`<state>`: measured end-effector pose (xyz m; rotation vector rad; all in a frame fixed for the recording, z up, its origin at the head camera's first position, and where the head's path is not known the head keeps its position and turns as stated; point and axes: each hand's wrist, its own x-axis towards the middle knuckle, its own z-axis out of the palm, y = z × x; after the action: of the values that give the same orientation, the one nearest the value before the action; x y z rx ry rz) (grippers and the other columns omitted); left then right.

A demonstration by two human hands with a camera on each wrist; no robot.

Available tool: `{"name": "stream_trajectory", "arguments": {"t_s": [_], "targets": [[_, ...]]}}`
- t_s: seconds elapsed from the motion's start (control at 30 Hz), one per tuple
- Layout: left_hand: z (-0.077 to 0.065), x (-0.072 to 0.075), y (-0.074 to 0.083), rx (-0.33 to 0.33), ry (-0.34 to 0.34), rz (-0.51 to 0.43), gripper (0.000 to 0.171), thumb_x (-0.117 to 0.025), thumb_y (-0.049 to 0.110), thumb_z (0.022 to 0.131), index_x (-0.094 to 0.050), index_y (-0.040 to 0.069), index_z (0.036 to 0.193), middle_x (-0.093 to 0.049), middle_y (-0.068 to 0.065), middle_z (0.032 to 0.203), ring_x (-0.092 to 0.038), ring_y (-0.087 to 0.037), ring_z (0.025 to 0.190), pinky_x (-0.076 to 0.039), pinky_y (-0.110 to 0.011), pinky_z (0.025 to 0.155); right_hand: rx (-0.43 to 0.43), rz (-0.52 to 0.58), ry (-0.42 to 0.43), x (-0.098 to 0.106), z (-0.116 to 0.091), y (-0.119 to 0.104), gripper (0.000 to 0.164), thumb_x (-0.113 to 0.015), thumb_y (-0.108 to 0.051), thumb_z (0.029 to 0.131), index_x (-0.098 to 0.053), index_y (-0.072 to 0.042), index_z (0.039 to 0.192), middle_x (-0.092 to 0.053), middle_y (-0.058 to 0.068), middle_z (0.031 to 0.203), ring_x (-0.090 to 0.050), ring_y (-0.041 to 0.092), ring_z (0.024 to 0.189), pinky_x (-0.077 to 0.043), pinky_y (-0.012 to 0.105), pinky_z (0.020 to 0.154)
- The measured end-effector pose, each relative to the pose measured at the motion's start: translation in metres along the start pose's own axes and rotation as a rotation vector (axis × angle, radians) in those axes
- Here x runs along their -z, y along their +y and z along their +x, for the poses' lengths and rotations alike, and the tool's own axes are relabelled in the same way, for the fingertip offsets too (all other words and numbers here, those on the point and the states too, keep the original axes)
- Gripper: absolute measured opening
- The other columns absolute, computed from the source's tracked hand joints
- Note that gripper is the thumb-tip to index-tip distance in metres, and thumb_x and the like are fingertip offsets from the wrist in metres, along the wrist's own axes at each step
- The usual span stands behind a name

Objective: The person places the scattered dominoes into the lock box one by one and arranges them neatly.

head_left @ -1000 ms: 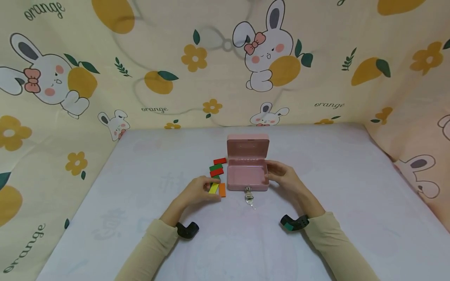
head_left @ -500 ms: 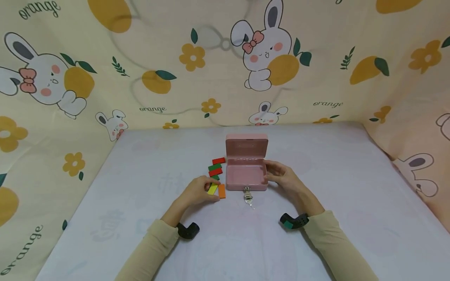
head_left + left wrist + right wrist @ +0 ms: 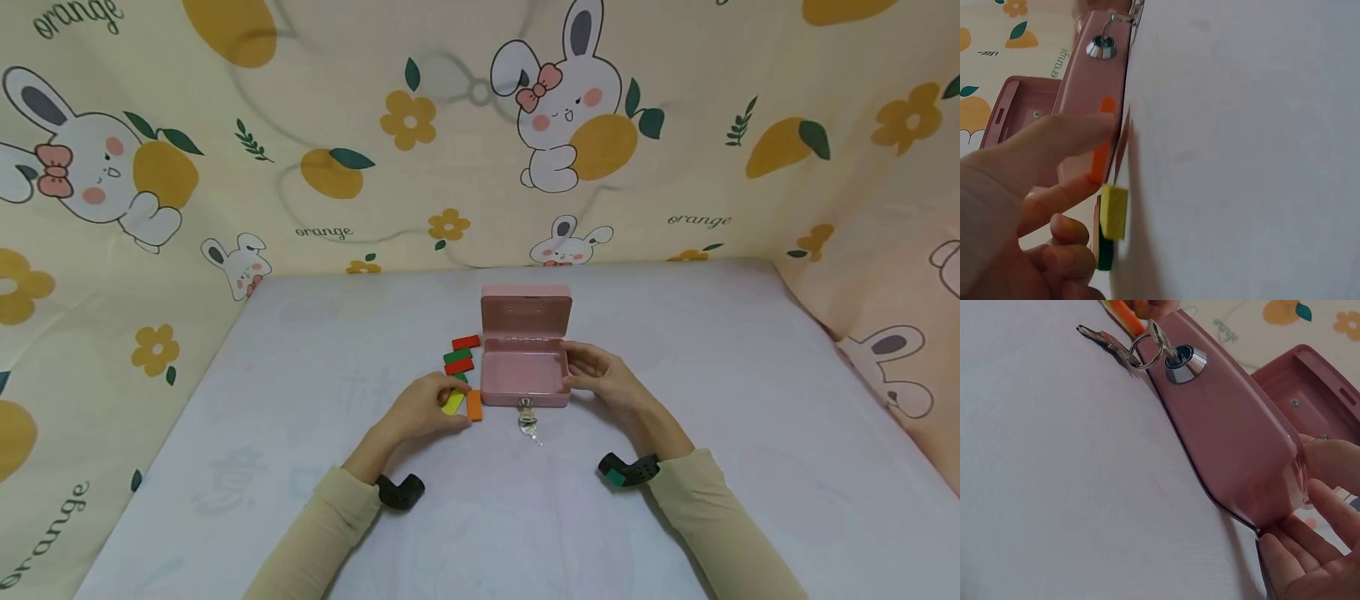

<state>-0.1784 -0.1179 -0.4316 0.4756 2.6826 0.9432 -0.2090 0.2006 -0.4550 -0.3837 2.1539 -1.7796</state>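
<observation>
A small pink metal cash box [image 3: 497, 399] stands with its lid up in the head view, nothing lying inside. My left hand [image 3: 422, 410], left of it, pinches an orange block [image 3: 474, 406] between thumb and index finger. In the left wrist view a shadow lies below that orange block [image 3: 1101, 164], near the box front. Under the left hand sits a yellow block [image 3: 453, 403], with a partly hidden green block [image 3: 461, 377] behind it. My right hand [image 3: 611, 382] holds the box's right side, fingers around the corner in the right wrist view.
Farther back beside the box lie two red blocks [image 3: 466, 342] and another green block [image 3: 457, 356]. Keys on a ring [image 3: 1110, 347] hang from the box's front lock [image 3: 1186, 365] onto the white table [image 3: 525, 517]. A patterned cloth [image 3: 480, 192] stands behind.
The orange block has shifted slightly right and back toward the box, held by the left fingers. My right hand stays on the box. The head view has shifted a little.
</observation>
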Motion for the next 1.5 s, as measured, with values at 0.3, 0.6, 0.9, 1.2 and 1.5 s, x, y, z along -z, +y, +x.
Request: {"name": "stream_trajectory", "arguments": {"t_s": [0.3,0.6,0.9,1.2,1.5], "targets": [[0.0,0.012,-0.001,0.003,0.023,-0.014,0.046,-0.08,0.023,0.076,-0.067,0.012,0.118,-0.049,-0.009,0.082,-0.043,-0.015,0.077,-0.031,-0.024,0.062,0.042,0.021,-0.009,0.001,0.001,0.0,0.065,-0.062,0.0,0.089,-0.031,0.006,0.146,-0.03,0.028,0.153,-0.028,0.045,0.142,-0.04,0.009,0.1],[0.003,0.019,0.002,-0.068,0.073,-0.028,0.045,-0.08,0.022,0.077,-0.067,0.009,0.118,-0.05,-0.014,0.079,-0.043,-0.016,0.073,-0.03,-0.021,0.061,0.016,0.008,0.004,0.0,0.0,0.003,0.066,-0.065,-0.001,0.087,-0.034,0.002,0.145,-0.033,0.025,0.153,-0.03,0.041,0.144,-0.038,0.017,0.106],[0.006,0.021,0.014,-0.096,0.058,-0.041,0.045,-0.077,0.022,0.081,-0.065,0.01,0.123,-0.048,-0.009,0.077,-0.045,-0.016,0.074,-0.033,-0.023,0.064,-0.008,0.015,-0.002,-0.002,-0.002,0.003,0.067,-0.067,-0.006,0.087,-0.035,-0.002,0.146,-0.034,0.021,0.154,-0.03,0.037,0.146,-0.034,0.026,0.112],[0.014,0.018,0.02,-0.108,0.056,-0.072,0.047,-0.078,0.022,0.08,-0.065,0.012,0.124,-0.046,-0.007,0.076,-0.042,-0.013,0.073,-0.031,-0.022,0.065,-0.007,0.051,-0.001,-0.003,-0.001,0.003,0.069,-0.067,-0.005,0.086,-0.034,0.0,0.146,-0.034,0.023,0.153,-0.029,0.037,0.145,-0.037,0.009,0.103],[0.023,0.012,0.031,-0.176,0.061,-0.075,0.046,-0.078,0.022,0.08,-0.065,0.009,0.122,-0.05,-0.009,0.074,-0.042,-0.011,0.07,-0.03,-0.02,0.062,-0.016,0.071,-0.008,-0.003,-0.002,0.002,0.069,-0.066,-0.004,0.087,-0.032,0.001,0.147,-0.032,0.022,0.155,-0.027,0.038,0.146,-0.037,0.009,0.103]]}}
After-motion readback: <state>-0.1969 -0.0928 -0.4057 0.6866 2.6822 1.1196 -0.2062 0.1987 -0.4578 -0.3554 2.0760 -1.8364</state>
